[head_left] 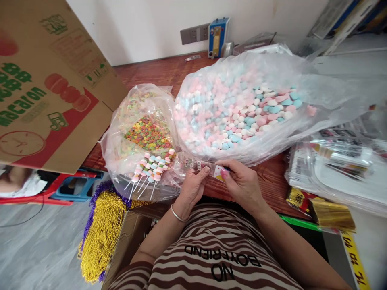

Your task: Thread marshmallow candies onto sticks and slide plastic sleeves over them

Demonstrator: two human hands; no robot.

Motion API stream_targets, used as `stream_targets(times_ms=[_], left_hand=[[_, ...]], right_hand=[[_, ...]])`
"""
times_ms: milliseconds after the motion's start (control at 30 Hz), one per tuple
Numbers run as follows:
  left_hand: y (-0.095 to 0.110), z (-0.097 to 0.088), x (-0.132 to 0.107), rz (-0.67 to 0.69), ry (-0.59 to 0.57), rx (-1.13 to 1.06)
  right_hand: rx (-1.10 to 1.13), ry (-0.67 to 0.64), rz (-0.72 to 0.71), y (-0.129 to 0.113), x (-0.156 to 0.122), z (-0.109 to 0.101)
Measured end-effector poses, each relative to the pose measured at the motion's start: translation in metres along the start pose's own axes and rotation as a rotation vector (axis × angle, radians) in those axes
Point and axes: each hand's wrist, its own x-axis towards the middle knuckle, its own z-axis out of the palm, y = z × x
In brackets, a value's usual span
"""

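Between my two hands, at the table's front edge, is a small clear plastic bag (218, 172) with printed patches. My left hand (193, 186) is closed on its left part, thumb on top. At its right end, the fingers of my right hand (243, 183) are closed in a pinch. Left of my hands, several candy skewers (152, 167) of stacked pastel pieces on white sticks lie on an open plastic bag of small multicoloured candies (148, 133). Beyond my hands stands a large open plastic bag of pink, white and blue candies (254, 117).
A big cardboard box (54, 88) stands at the left. Gold and purple bead strings (104, 229) hang below the table (272, 183). At the right lie plastic-wrapped packages (338, 169) and a gold bundle (332, 215). A blue device (218, 37) stands against the wall.
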Motion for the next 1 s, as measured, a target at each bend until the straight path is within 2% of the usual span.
stream_targets(times_ms=[100,233,300,367,433,467,533,600,700,767,800,867,933,1000], left_hand=[[0.003,0.0,-0.004,0.027,-0.005,0.015],[0.011,-0.007,-0.012,0.093,0.113,0.016],[0.023,-0.02,-0.018,0.155,0.215,-0.016],[0.045,-0.041,-0.028,0.266,0.362,-0.061],[0.075,-0.069,-0.045,0.401,0.504,-0.097],[0.091,-0.084,-0.056,0.491,0.556,-0.113],[0.121,-0.11,-0.081,0.663,0.583,-0.1],[0.142,-0.129,-0.106,0.837,0.59,-0.068],[0.154,-0.142,-0.133,0.939,0.659,-0.029],[0.154,-0.147,-0.141,0.929,0.689,-0.019],[0.153,-0.15,-0.141,0.917,0.69,-0.02],[0.15,-0.155,-0.135,0.887,0.672,-0.048],[0.147,-0.157,-0.122,0.838,0.626,-0.125],[0.142,-0.155,-0.104,0.73,0.566,-0.224]], right_hand=[[-0.025,-0.05,-0.06,0.0,0.002,0.002],[0.007,-0.089,-0.015,0.0,0.008,0.015],[0.042,-0.109,0.017,-0.001,0.014,0.029],[0.071,-0.112,0.014,-0.004,0.023,0.049],[0.03,-0.149,-0.046,-0.013,0.034,0.077],[-0.026,-0.217,-0.096,-0.021,0.04,0.096],[-0.189,-0.5,-0.182,-0.041,0.048,0.139],[-0.282,-0.833,-0.211,-0.064,0.053,0.186],[-0.283,-0.917,-0.168,-0.089,0.056,0.247],[-0.285,-0.91,-0.106,-0.09,0.057,0.269],[-0.281,-0.9,-0.075,-0.085,0.057,0.272],[-0.266,-0.868,-0.025,-0.07,0.055,0.265],[-0.243,-0.823,0.01,-0.05,0.051,0.24],[-0.184,-0.763,0.041,-0.03,0.044,0.204]])
